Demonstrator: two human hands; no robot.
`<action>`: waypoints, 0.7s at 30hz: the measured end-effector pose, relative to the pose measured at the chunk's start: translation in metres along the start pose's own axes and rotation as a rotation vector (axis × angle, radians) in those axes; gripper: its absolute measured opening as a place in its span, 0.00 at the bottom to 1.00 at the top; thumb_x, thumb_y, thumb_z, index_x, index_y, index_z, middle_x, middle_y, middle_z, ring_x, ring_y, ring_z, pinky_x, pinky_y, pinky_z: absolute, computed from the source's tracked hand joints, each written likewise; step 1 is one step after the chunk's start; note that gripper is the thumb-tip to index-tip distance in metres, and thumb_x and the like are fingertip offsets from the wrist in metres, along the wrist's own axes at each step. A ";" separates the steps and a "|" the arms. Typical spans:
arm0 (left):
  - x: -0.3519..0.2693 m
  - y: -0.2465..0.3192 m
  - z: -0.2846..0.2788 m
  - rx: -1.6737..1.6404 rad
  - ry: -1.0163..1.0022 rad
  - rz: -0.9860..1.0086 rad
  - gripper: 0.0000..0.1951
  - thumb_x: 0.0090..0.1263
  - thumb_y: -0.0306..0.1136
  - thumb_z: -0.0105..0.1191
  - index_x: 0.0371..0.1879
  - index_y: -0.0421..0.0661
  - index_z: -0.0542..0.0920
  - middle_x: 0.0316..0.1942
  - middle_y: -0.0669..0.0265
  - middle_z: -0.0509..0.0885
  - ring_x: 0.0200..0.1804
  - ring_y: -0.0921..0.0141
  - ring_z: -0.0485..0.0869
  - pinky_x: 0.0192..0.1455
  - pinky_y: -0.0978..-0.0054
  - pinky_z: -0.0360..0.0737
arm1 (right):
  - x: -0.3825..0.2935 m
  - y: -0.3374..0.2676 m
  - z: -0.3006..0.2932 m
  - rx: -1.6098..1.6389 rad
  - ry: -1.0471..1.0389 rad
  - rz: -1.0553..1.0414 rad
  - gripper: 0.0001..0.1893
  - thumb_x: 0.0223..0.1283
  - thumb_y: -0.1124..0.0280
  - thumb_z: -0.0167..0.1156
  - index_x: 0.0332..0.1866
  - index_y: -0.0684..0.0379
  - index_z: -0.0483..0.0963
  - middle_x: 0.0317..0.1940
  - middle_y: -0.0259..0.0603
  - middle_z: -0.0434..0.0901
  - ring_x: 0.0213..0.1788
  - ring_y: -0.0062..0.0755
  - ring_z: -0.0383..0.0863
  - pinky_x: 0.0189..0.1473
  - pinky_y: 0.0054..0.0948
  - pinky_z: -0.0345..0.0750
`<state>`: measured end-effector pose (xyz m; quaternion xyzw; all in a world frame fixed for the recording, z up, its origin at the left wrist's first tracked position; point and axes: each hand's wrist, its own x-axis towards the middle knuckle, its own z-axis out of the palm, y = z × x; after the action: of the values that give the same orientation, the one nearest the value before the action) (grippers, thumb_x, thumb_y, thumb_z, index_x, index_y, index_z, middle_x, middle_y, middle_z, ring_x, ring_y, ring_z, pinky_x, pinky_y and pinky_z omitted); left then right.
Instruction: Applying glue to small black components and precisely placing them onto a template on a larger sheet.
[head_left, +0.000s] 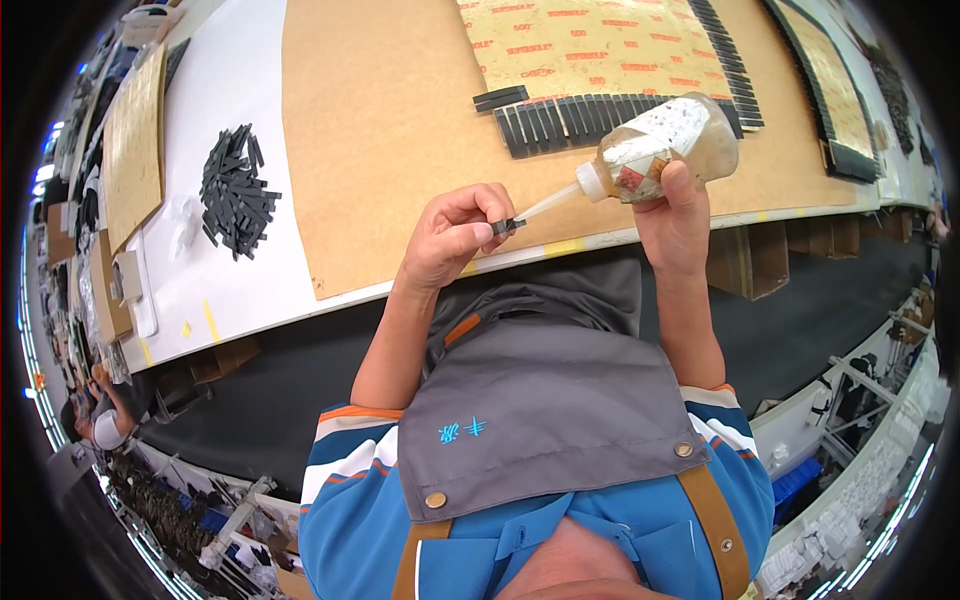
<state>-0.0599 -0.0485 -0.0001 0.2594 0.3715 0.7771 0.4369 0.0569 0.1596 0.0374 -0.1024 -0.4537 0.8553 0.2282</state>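
Note:
Between the thumb and fingers of my left hand is a small black strip, its shape partly hidden by the fingertips. My right hand grips a translucent squeeze bottle tilted down to the left. The bottle's long thin nozzle meets the strip, or nearly so; exact contact is hard to tell. Beyond the hands lies a yellowish sheet with red print. Black strips line its near and right edges. Two more strips lie at its near left corner.
Loose black strips form a pile on the white table, left of the brown paperboard. A second strip-edged sheet lies far right. A yellowish board is at the left. Cardboard boxes sit under the table edge. Another person is at far left.

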 end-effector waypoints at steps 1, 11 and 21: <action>0.000 0.000 0.000 0.001 0.002 -0.002 0.09 0.57 0.34 0.55 0.26 0.40 0.75 0.27 0.66 0.72 0.28 0.78 0.67 0.29 0.83 0.64 | 0.000 0.000 0.000 0.001 0.003 -0.003 0.30 0.57 0.56 0.62 0.60 0.61 0.63 0.52 0.35 0.74 0.55 0.27 0.74 0.58 0.30 0.72; 0.001 0.000 0.001 0.024 0.011 -0.020 0.09 0.56 0.34 0.55 0.26 0.40 0.75 0.27 0.66 0.71 0.27 0.78 0.67 0.29 0.83 0.65 | -0.001 -0.001 0.002 -0.037 0.006 -0.008 0.31 0.56 0.56 0.63 0.60 0.62 0.63 0.51 0.36 0.74 0.54 0.27 0.75 0.57 0.30 0.73; 0.001 -0.002 -0.001 -0.021 -0.004 0.025 0.08 0.56 0.32 0.54 0.27 0.40 0.75 0.29 0.64 0.73 0.27 0.77 0.69 0.30 0.82 0.67 | -0.002 -0.003 -0.004 -0.005 -0.012 -0.004 0.29 0.58 0.55 0.61 0.60 0.61 0.63 0.52 0.36 0.74 0.54 0.27 0.74 0.58 0.30 0.72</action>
<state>-0.0600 -0.0476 -0.0028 0.2609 0.3590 0.7858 0.4308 0.0604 0.1627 0.0374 -0.0971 -0.4573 0.8543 0.2270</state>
